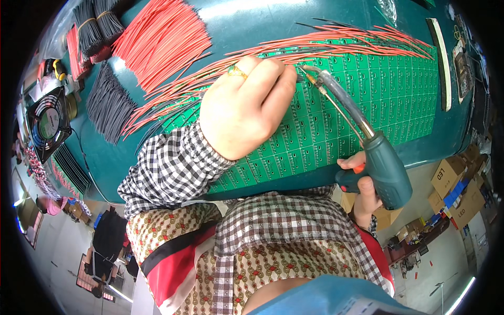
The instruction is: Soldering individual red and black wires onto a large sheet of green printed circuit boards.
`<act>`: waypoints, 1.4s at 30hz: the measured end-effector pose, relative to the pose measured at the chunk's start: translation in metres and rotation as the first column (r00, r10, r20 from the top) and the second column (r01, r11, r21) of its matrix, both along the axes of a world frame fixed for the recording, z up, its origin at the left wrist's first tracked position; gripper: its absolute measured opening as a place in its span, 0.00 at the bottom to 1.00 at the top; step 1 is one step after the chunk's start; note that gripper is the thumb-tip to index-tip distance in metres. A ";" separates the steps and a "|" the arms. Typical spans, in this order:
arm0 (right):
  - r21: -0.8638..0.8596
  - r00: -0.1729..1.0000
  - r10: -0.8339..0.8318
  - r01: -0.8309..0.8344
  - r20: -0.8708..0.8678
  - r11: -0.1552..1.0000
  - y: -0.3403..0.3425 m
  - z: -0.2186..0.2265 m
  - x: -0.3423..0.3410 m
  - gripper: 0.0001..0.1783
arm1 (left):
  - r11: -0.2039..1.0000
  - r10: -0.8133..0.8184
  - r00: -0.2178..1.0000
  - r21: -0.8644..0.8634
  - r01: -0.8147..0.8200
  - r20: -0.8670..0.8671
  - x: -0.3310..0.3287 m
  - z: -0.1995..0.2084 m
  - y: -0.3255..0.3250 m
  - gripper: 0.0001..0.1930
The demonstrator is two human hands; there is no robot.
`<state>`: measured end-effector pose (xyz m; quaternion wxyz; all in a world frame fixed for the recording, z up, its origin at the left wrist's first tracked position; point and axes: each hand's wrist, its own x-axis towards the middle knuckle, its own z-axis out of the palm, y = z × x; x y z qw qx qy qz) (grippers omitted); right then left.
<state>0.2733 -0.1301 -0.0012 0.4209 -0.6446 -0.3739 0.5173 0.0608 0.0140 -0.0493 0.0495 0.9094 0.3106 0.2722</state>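
Note:
My left hand, a ring on one finger, rests over a large green circuit board panel divided into many small boards. Its fingers are bent down and pressed together; what they pinch is hidden beneath them. My right hand grips a dark green soldering gun by its handle, a finger near the orange trigger. The gun's metal tip, with a thin feed tube alongside, points at the panel just right of my left fingertips. Red and black wires lie in a row along the panel's far side.
Beyond my left hand lie a heap of red wires, a pile of black wires and banded black bundles. A small fan stands at the left table edge. A pale strip borders the panel's right. Cardboard boxes sit lower right.

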 end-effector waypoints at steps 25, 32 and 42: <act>0.018 0.997 -0.073 0.073 0.002 0.997 -0.005 0.006 -0.007 0.40 | 0.993 0.028 0.999 -0.115 -0.031 -0.029 -0.002 0.013 -0.006 0.17; -0.022 0.999 -0.023 0.022 -0.033 1.000 -0.011 0.003 0.003 0.41 | 0.989 0.033 0.998 -0.141 -0.039 -0.048 -0.002 0.016 -0.007 0.17; 0.100 0.993 -0.116 0.118 -0.033 0.988 -0.008 0.003 0.005 0.41 | 0.991 0.007 0.999 -0.132 0.000 0.050 -0.005 0.020 -0.002 0.20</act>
